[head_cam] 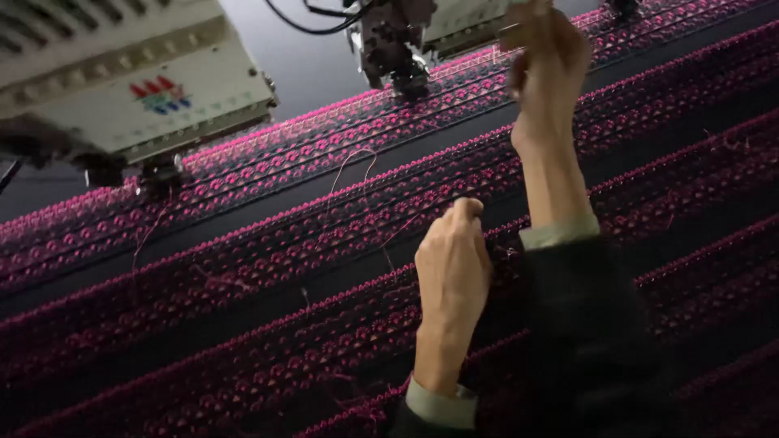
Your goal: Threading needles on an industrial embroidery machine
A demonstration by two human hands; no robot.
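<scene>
Dark sleeves fill the lower right. Left hand (453,268) at centre pinches fingers closed on the black fabric with magenta embroidered bands (268,268), running lower left to upper right. Right hand (545,61), top right near an embroidery head (398,40), pinches a thin thread.

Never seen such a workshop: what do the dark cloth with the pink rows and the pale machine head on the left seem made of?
The dark cloth looks like matte woven fabric, black; its pink rows look like shiny embroidery thread, since loose strands stick out. The machine head seems hard painted metal or plastic, smooth and off-white; which one is unclear. The left hand rests on the cloth.
</scene>
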